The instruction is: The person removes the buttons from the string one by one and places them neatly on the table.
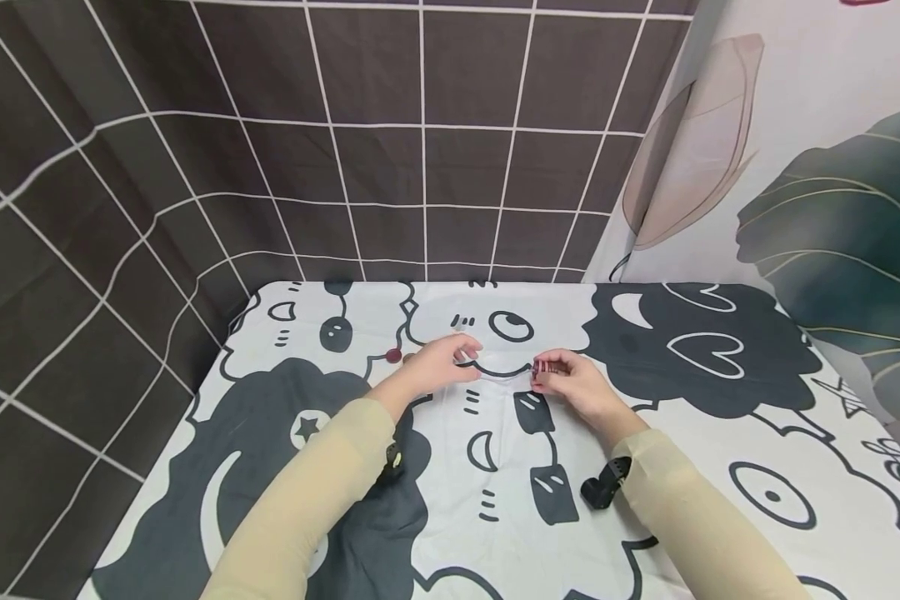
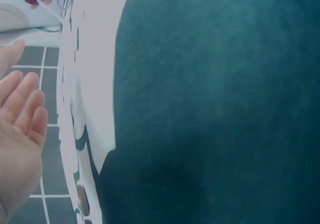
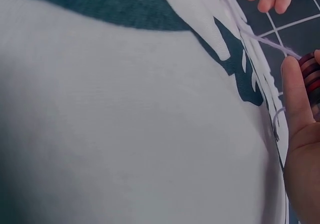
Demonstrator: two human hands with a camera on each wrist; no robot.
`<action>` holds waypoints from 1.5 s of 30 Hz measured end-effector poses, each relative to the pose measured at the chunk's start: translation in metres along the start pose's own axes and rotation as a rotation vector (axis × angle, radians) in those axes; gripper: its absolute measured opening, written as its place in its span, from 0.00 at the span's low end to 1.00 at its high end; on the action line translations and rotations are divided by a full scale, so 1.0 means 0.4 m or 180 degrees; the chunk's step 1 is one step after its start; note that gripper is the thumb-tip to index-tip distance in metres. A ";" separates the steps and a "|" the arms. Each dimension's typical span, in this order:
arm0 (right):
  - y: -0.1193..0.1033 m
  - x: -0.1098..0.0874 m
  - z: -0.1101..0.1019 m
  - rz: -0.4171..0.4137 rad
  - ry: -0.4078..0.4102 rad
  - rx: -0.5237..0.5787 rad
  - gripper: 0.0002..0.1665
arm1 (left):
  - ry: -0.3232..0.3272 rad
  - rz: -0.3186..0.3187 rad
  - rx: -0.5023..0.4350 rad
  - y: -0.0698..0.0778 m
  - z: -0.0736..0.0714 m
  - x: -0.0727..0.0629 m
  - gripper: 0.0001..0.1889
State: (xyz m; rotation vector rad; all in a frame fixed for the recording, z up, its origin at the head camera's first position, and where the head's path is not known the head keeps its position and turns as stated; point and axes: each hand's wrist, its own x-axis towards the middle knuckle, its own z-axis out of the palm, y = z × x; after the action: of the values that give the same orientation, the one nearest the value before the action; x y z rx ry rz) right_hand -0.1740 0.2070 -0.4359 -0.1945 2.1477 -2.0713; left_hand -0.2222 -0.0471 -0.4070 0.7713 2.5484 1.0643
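My right hand pinches a short stack of flat round beads in dark red, brown and black, low over the white cloth. A pale string runs out of the stack's end, seen in both wrist views. To the left my left hand hovers with loosely bent fingers and holds nothing; its palm shows in the left wrist view. Beside its wrist, a dark red bead and a brown bead, partly hidden by the hand, lie on the cloth.
A white cloth with dark cartoon prints covers the table. Behind and left hangs a dark curtain with a white grid; a leaf-patterned curtain hangs at the right. Both wrists wear small black cameras.
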 end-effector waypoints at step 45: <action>-0.005 0.000 0.010 -0.0078 -0.0077 -0.0044 0.22 | -0.0194 0.0149 -0.0327 0.047 0.073 0.042 0.20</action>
State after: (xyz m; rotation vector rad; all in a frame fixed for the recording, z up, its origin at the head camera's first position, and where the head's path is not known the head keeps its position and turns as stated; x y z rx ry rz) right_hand -0.1733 0.2031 -0.4341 -0.2477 2.1569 -2.0567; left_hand -0.2164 -0.0098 -0.4144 0.8266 2.4157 1.1581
